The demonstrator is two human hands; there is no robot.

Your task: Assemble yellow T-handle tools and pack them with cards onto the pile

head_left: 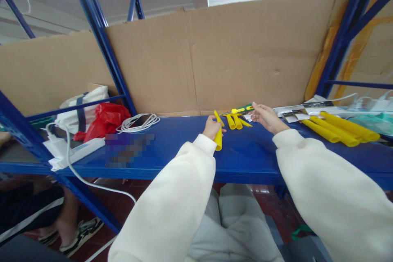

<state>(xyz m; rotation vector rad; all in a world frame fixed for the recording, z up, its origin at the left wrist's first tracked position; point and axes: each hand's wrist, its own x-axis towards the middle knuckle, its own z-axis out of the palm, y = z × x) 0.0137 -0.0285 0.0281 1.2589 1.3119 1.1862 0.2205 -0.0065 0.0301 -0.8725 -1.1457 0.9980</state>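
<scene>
White sleeves come nearest, reaching past grey trousers to a blue shelf. The left grip is closed around a yellow tube, slanted over the shelf. The right grip pinches the green and yellow handle of a screwdriver, its shaft aimed left toward the tube's upper end; whether they touch, I cannot tell. Loose tubes lie between the two grips, under the screwdriver. A tube pile lies on the shelf right of the right sleeve's cuff. Left of the left grip, well apart, rest a coiled cable and a red bag.
</scene>
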